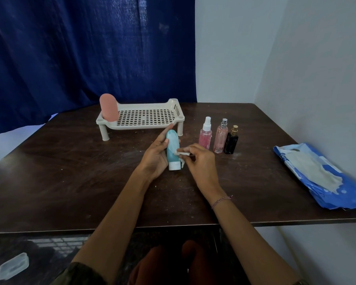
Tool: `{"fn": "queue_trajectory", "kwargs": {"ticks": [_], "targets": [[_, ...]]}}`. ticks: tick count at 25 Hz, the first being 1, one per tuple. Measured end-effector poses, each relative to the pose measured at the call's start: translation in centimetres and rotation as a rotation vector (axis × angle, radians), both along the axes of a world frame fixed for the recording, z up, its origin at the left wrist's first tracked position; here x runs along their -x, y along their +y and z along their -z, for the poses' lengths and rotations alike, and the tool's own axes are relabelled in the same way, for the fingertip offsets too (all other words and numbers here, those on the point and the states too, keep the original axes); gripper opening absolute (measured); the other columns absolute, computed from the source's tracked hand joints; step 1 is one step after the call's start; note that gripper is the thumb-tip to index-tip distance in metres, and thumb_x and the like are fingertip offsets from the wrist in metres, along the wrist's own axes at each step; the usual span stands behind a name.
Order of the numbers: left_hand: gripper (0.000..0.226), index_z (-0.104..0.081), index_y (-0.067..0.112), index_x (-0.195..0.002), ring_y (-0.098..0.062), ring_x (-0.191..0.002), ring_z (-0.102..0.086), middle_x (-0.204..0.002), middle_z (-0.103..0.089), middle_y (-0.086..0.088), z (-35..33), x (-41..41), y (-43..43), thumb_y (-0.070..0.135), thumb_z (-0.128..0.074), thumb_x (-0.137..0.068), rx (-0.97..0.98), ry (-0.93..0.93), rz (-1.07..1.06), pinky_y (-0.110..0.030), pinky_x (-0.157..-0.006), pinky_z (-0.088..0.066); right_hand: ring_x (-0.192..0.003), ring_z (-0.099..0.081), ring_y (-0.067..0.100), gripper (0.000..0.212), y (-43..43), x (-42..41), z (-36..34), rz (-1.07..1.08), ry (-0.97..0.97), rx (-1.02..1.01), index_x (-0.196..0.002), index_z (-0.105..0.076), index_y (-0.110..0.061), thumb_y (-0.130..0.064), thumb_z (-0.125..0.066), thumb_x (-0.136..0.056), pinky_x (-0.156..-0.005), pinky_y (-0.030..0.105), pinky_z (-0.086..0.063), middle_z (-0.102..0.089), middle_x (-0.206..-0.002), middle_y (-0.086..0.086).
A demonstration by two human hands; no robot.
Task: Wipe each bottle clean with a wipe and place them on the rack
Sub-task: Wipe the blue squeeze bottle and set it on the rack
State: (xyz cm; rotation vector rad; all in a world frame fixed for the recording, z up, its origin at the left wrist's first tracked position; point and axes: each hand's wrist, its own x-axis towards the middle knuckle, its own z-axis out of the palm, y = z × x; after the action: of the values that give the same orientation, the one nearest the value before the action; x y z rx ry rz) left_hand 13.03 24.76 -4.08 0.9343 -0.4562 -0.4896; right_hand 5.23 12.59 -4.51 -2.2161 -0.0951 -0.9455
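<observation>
My left hand holds a teal bottle with a white cap, cap end pointing down, above the middle of the dark table. My right hand pinches a small white wipe and presses it against the bottle's right side. A cream slotted rack on short legs stands behind, with a pink bottle upright at its left end. Three more bottles stand in a row to the right: a pink spray bottle, a pale pink perfume bottle and a black bottle with a gold cap.
A blue pack of wipes lies at the table's right edge near the white wall. A dark blue curtain hangs behind the table. A clear plastic lid lies on the floor at the lower left. The table's front edge runs below my forearms.
</observation>
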Motion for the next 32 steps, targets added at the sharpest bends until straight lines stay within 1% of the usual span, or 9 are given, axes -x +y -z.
{"fn": "queue_trajectory", "kwargs": {"ticks": [4,6,10,12,15,17,22,27,32], "targets": [[0.042,-0.046,0.026,-0.135,-0.017,-0.111,-0.051,-0.146,-0.037,-0.019,0.14,-0.13,0.08,0.008,-0.029,-0.1,-0.005,-0.017,0.004,-0.031,-0.092,-0.048,-0.091,-0.061,0.01,0.021,0.73,0.09,-0.13,-0.056,-0.026,0.063,-0.1,-0.071,-0.006,0.002,-0.066,-0.081,-0.085,0.016,-0.049,-0.066,-0.098,0.005],[0.042,-0.045,0.025,-0.135,-0.016,-0.107,-0.052,-0.139,-0.042,-0.016,0.21,-0.2,0.12,0.009,-0.029,-0.1,0.001,-0.026,0.001,-0.032,-0.092,-0.046,-0.095,-0.061,0.013,0.024,0.67,0.3,-0.04,-0.089,-0.03,0.097,-0.102,-0.071,-0.007,0.004,-0.064,-0.081,-0.087,0.022,-0.05,-0.066,-0.099,0.005],[0.042,-0.046,0.025,-0.135,-0.014,-0.101,-0.055,-0.124,-0.051,-0.009,0.21,-0.12,0.09,0.009,-0.031,-0.099,0.019,-0.009,0.013,-0.028,-0.085,-0.052,-0.093,-0.061,0.011,0.025,0.41,0.3,-0.23,-0.025,-0.02,0.089,-0.103,-0.07,-0.007,0.003,-0.064,-0.081,-0.086,0.025,-0.051,-0.066,-0.099,0.004],[0.042,-0.047,0.026,-0.134,-0.013,-0.1,-0.056,-0.121,-0.053,-0.007,0.17,-0.08,0.09,0.008,-0.032,-0.098,0.026,-0.012,0.033,-0.027,-0.085,-0.052,-0.094,-0.061,0.014,0.025,0.56,0.32,-0.33,-0.013,-0.037,0.098,-0.103,-0.07,-0.006,0.004,-0.064,-0.081,-0.086,0.027,-0.051,-0.067,-0.099,0.005],[0.043,-0.049,0.029,-0.131,-0.013,-0.104,-0.055,-0.131,-0.05,-0.008,0.01,-0.07,0.3,0.008,-0.032,-0.099,0.018,-0.026,0.045,-0.029,-0.09,-0.05,-0.096,-0.061,0.016,0.026,0.71,0.65,-0.14,-0.072,-0.061,0.166,-0.103,-0.07,-0.005,0.005,-0.065,-0.08,-0.089,0.024,-0.049,-0.066,-0.1,0.007],[0.043,-0.05,0.029,-0.131,-0.012,-0.104,-0.056,-0.135,-0.048,-0.007,-0.06,0.01,0.31,0.007,-0.032,-0.098,0.023,-0.022,0.042,-0.027,-0.088,-0.052,-0.096,-0.06,0.015,0.024,0.65,0.84,-0.02,-0.097,-0.05,0.189,-0.103,-0.07,-0.005,0.003,-0.065,-0.081,-0.088,0.023,-0.049,-0.066,-0.1,0.006],[0.048,-0.043,0.022,-0.138,-0.012,-0.101,-0.057,-0.128,-0.052,-0.008,-0.07,0.2,0.25,0.009,-0.038,-0.093,0.035,-0.023,0.062,-0.027,-0.087,-0.051,-0.088,-0.057,0.006,0.023,0.31,0.36,-0.13,-0.004,-0.084,0.091,-0.101,-0.07,-0.005,0.002,-0.067,-0.079,-0.082,0.017,-0.049,-0.066,-0.094,0.005],[0.051,-0.04,0.02,-0.141,-0.018,-0.109,-0.053,-0.136,-0.045,-0.015,-0.04,0.12,0.21,0.011,-0.037,-0.091,0.055,-0.006,0.121,-0.035,-0.099,-0.042,-0.093,-0.059,0.015,0.027,0.65,0.35,-0.01,-0.013,-0.103,0.173,-0.104,-0.069,-0.004,0.006,-0.066,-0.078,-0.087,0.021,-0.048,-0.064,-0.098,0.008],[0.046,-0.047,0.024,-0.136,-0.014,-0.106,-0.056,-0.15,-0.031,-0.02,-0.33,0.06,0.4,0.009,-0.033,-0.095,0.045,0.021,0.117,-0.028,-0.084,-0.052,-0.094,-0.056,0.015,0.026,0.93,0.82,-0.04,-0.095,-0.091,0.267,-0.105,-0.067,-0.004,0.004,-0.065,-0.08,-0.088,0.021,-0.046,-0.062,-0.1,0.007]]}}
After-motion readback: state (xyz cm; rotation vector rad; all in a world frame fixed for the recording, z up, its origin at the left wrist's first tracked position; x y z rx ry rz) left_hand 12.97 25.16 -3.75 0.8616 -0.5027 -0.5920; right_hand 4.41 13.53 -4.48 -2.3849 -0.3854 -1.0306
